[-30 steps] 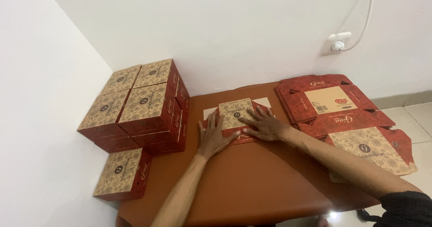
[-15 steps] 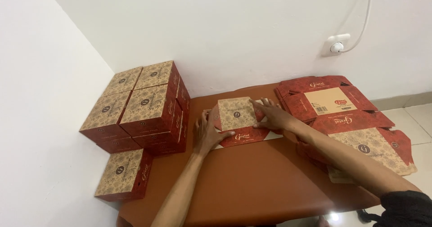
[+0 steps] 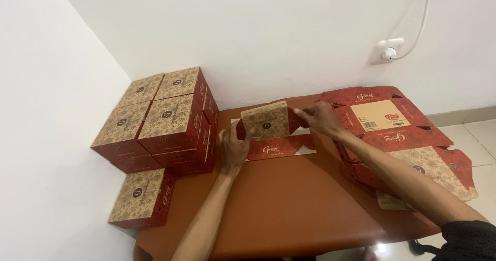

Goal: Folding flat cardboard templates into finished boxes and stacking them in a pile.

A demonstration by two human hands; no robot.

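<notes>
Toward 12 o'clock on the brown table, half-folded box with both edges gripped, left hand fingers clamped at 9 o'clock, right hand pinching at 3, finished boxes near at 9, flat blanks crowding 3, bare tabletop toward 6.

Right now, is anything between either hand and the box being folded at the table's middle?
No. The left hand and right hand both already touch the half-folded box; nothing visible lies between. The finished boxes and flat blanks sit off to the sides.

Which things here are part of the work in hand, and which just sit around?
In hand: left hand and right hand raising a half-folded box; flat box blanks; folded boxes; brown table.
Lying about: wall socket, white cable.
</notes>
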